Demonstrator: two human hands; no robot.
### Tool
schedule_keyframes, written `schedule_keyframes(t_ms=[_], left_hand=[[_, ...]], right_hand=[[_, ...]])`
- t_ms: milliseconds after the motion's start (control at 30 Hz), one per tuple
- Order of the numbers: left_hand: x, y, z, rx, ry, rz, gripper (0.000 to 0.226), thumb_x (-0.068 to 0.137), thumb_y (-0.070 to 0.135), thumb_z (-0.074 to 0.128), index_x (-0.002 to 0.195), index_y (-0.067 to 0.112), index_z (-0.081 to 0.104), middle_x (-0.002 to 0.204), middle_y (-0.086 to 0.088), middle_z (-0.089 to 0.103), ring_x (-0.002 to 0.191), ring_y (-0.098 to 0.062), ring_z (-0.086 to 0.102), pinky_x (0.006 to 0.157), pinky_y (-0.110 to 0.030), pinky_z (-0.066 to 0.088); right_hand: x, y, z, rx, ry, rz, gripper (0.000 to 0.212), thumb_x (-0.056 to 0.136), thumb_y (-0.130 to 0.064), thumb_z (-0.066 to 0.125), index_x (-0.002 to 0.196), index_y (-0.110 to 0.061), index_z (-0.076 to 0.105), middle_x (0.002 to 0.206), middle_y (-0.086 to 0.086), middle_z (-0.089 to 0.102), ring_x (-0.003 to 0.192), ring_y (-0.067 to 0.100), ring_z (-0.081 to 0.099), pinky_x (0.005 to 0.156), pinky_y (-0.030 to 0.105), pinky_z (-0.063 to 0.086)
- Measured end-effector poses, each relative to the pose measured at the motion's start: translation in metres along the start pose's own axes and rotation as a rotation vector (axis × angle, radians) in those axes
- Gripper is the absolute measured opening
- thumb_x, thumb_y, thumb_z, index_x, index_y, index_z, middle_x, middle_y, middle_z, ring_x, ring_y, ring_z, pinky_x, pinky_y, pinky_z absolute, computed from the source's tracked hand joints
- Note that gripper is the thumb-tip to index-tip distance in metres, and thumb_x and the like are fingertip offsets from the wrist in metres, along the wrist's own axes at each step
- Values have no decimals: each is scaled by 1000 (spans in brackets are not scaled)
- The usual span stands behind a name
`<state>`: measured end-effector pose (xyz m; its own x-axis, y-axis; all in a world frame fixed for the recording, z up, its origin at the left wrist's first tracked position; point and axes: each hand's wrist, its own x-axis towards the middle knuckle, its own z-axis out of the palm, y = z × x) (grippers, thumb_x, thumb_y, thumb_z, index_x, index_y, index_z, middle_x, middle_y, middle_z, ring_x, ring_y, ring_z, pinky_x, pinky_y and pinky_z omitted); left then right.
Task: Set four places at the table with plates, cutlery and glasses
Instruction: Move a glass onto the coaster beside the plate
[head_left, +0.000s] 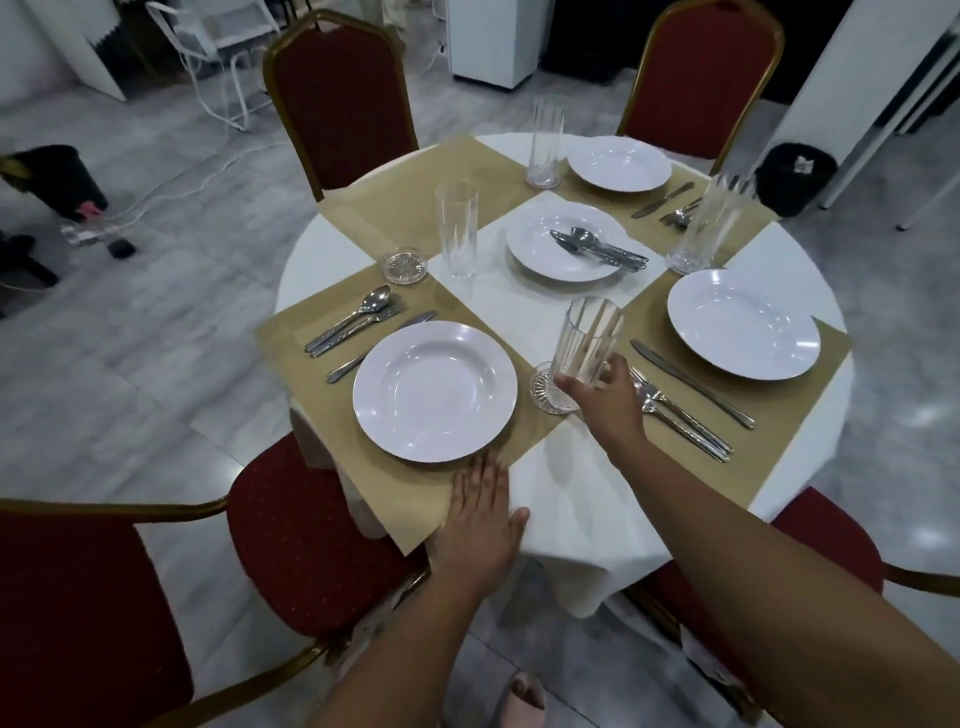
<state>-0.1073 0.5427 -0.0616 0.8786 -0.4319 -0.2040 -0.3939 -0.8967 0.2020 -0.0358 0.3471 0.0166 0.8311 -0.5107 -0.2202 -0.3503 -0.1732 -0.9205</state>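
Left hand (480, 525): nearest item, at 6 o'clock on the table edge; flat, palm down, fingers together and holding nothing, pressing the tan placemat (395, 488) just below the near plate (434, 391).

Right hand (602, 400): just right of centre; fingers wrapped around the lower part of a tall ribbed glass (589, 340), which is tilted, its base just above or touching a small cut-glass coaster (545, 392); contact cannot be told.

Glass, handling: clear, thin-walled, likely light and fragile; smooth but ribbed, so a low wrap near the base should hold it; tall and narrow, so probably tippy until seated flat.

Other glasses: 10 o'clock (457, 228), beside an empty coaster (405, 265); 12 o'clock (546, 141); 2 o'clock (709, 228).

Plates: 3 o'clock (743, 325); 1 o'clock (619, 163); centre plate (563, 241), bearing spare cutlery (597, 247).

Cutlery: set at 9 o'clock (358, 319); set at 4 o'clock (680, 410).

Status, judged: three places dressed; the fourth place, at 11 o'clock, has no plate.
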Motion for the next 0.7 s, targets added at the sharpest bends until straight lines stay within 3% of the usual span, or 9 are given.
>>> schedule_keyframes(t_ms=[167,400,700], left_hand=[[-1,-3,5,-2,26,-18,68,100,48,11,145,3,36,152,-13,37,142,-25,32,114,-39,5],[-1,-2,6,22,56,-13,69,100,49,9,146,5,36,153,-12,35,143,-25,29,113,-40,6],[-1,-2,7,41,33,-22,67,100,48,12,145,6,36,152,-11,37,142,-25,33,114,-40,7]], right_hand=[[9,1,6,-56,-54,-2,65,76,-36,81,131,-27,47,118,-6,58,103,20,62,92,38,52],[15,6,7,-76,-80,-4,67,77,-32,81,134,-26,46,115,-8,54,100,18,60,91,35,50],[20,6,8,-111,-69,5,68,76,-35,81,133,-28,45,132,1,60,108,21,62,95,44,52]])
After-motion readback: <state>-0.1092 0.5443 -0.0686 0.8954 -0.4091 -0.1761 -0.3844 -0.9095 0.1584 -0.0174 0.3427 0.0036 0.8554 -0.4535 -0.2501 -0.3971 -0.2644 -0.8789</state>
